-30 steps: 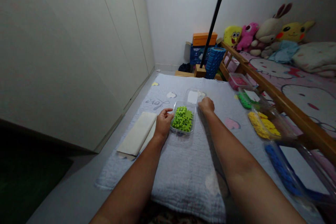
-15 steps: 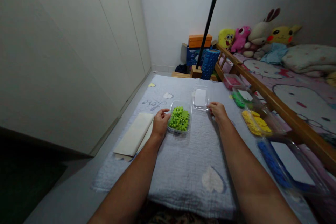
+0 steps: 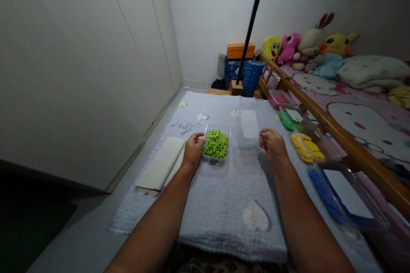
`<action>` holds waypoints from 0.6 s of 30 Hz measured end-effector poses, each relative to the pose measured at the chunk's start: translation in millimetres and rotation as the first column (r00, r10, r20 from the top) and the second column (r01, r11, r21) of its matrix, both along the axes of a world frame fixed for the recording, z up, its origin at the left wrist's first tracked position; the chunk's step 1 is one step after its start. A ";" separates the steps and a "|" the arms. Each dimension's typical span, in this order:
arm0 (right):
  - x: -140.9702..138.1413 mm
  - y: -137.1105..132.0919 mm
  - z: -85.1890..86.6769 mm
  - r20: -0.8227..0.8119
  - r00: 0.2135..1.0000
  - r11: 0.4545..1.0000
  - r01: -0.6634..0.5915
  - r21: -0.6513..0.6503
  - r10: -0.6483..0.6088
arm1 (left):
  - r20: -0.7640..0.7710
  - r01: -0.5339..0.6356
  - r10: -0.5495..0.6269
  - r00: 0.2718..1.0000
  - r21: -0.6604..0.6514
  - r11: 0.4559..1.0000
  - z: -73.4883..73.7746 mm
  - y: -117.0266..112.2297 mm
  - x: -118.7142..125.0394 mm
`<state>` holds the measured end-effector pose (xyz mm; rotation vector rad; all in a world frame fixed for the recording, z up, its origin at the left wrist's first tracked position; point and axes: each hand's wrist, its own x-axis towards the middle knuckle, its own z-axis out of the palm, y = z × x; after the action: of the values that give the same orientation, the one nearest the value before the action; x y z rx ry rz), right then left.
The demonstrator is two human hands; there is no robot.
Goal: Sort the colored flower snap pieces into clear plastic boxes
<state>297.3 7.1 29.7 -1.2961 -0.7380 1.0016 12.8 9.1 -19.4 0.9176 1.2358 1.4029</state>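
Note:
A clear plastic box (image 3: pixel 216 156) filled with light green foam puzzle pieces (image 3: pixel 215 144) sits on a pale blue blanket (image 3: pixel 221 192). My left hand (image 3: pixel 192 151) curls around the box's left side and holds it. My right hand (image 3: pixel 272 145) grips the near right edge of the box's clear lid (image 3: pixel 250 127), which has a white label and is lifted to the right of the box.
A folded white cloth (image 3: pixel 161 164) lies left of the box. Along the right stand clear boxes of pink (image 3: pixel 279 98), green (image 3: pixel 288 119), yellow (image 3: pixel 304 147) and blue (image 3: pixel 329 196) pieces beside a wooden bed rail (image 3: pixel 339 136). A black pole (image 3: pixel 250 30) rises behind. Wardrobe doors stand at left.
My right hand has carried the lid from behind the box toward me and to the right, lifting it. My left hand stays on the box.

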 end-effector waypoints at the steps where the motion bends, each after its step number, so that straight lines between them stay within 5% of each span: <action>1: -3.7 -2.0 0.0 0.000 1.000 1.000 -0.010 0.002 0.010 | -0.002 -0.003 0.003 1.000 0.002 1.000 -0.4 0.3 0.0; 18: -40.0 -19.4 -8.9 0.149 0.948 0.959 -0.271 -0.084 0.281 | -0.044 -0.013 0.013 0.999 0.013 1.000 8.3 -4.9 0.9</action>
<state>257.3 -12.2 20.8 -1.3630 -1.0401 1.1611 13.7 4.2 -11.2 0.9554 1.2693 1.4087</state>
